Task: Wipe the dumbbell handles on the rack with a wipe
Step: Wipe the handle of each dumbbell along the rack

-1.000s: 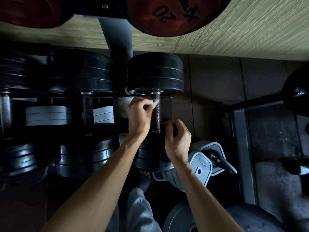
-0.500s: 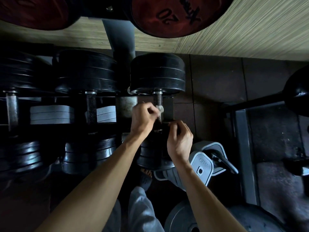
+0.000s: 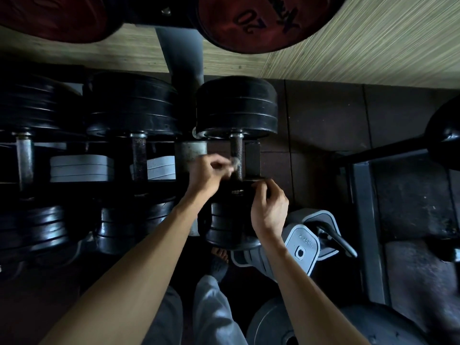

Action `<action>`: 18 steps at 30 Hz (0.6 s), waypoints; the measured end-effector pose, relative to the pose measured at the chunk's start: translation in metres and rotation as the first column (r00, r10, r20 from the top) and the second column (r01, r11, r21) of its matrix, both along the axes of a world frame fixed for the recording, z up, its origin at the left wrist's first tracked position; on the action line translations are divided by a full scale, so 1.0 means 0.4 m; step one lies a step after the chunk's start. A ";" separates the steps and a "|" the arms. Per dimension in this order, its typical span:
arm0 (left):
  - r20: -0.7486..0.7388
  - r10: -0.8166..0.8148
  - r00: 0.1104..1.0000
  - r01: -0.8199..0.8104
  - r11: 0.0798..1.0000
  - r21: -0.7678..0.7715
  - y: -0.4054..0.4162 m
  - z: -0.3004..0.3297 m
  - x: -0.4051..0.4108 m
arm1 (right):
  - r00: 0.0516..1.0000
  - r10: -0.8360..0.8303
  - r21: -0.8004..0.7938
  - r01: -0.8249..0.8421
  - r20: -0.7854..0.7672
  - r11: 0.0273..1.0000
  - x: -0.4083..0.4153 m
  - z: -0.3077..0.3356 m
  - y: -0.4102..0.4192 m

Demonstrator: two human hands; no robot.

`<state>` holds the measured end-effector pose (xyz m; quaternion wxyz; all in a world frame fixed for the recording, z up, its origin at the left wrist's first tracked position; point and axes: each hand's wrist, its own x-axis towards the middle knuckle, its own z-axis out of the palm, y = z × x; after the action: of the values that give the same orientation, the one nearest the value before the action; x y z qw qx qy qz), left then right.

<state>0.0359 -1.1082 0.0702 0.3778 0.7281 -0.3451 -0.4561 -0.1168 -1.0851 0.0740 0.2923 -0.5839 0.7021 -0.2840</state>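
head view: dark rubber floor (image 3: 323,113), striped wall; red plate (image 3: 261,21) reads "20". i see left hand (image 3: 206,175) pinching wipe (image 3: 234,161) on handle (image 3: 236,155), right hand (image 3: 270,207) gripping dumbbell (image 3: 234,220).

A: left hand (image 3: 207,174)?
B: pinching wipe (image 3: 234,161) against the rightmost dumbbell handle (image 3: 236,155).
A: right hand (image 3: 270,207)?
B: just below, fingers curled on that dumbbell's near weight (image 3: 231,220).
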 end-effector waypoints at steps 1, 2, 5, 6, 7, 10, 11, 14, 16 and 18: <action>-0.006 0.078 0.997 -0.078 0.996 -0.031 -0.022 0.016 -0.002 | 1.000 -0.001 0.005 0.001 0.001 1.000 -0.002 0.000 -0.001; -0.011 0.146 0.989 -0.146 0.989 -0.037 -0.043 0.021 0.002 | 1.000 -0.003 0.011 0.003 0.002 1.000 -0.001 -0.002 -0.001; -0.030 0.211 0.977 -0.212 0.977 -0.021 -0.070 0.017 0.000 | 1.000 -0.011 0.026 0.011 0.008 1.000 0.000 -0.002 0.000; -0.042 0.191 0.981 -0.192 0.981 -0.027 -0.062 0.016 -0.004 | 1.000 -0.010 0.025 0.010 0.007 1.000 -0.001 -0.003 -0.001; -0.042 0.147 0.988 -0.149 0.988 -0.031 -0.045 0.012 -0.006 | 1.000 -0.005 0.022 0.005 0.004 1.000 -0.002 -0.004 -0.001; -0.022 0.009 1.000 -0.008 0.998 0.068 0.017 -0.005 -0.008 | 1.000 -0.002 0.029 0.002 -0.011 1.000 -0.001 -0.005 -0.003; -0.039 -0.008 0.999 0.012 0.995 0.098 0.030 -0.003 -0.007 | 1.000 -0.005 0.036 0.006 -0.013 0.999 -0.001 -0.005 -0.003; -0.065 0.105 0.992 -0.098 0.991 0.093 -0.001 0.006 -0.015 | 1.000 -0.003 0.041 0.003 -0.015 0.999 -0.001 -0.004 -0.002; -0.125 0.267 0.956 -0.260 0.963 0.072 -0.059 0.007 -0.013 | 1.000 0.003 0.035 -0.002 -0.009 0.999 -0.001 0.001 -0.001; -0.138 0.347 0.927 -0.341 0.938 0.068 -0.104 0.000 -0.008 | 1.000 -0.001 0.035 0.001 0.003 0.999 0.000 0.002 -0.001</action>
<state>0.0325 -1.1497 0.0701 0.4606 0.7495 -0.1732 -0.4428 -0.1166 -1.0856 0.0750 0.3031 -0.5779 0.7069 -0.2728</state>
